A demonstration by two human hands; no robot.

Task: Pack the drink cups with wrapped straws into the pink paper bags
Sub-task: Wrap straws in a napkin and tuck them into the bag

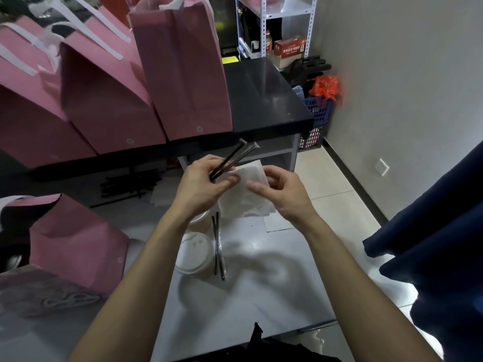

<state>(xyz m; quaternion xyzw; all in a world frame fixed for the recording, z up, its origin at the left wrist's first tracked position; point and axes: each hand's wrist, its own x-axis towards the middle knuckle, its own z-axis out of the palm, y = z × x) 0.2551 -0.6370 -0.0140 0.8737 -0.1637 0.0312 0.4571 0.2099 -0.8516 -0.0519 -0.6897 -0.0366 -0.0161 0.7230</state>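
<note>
My left hand [202, 182] pinches two black wrapped straws [235, 156] that point up and right. Beside it, my right hand [283, 190] holds a white napkin or thin white wrapper [251, 176] between both hands. Below my hands two lidded white drink cups [194, 250] stand on the white table [274, 283], with two more wrapped straws [218, 246] lying next to them. Three pink paper bags [183, 74] stand on the black counter [264, 100]. Another pink bag [75, 244] stands at the table's left.
A pile of black straws [130, 184] lies on the lower shelf behind the table. A white shelf unit [277, 27] with boxes stands at the back. A blue crate [317, 118] with a red plastic bag sits on the floor. Dark fabric [439, 244] hangs at the right.
</note>
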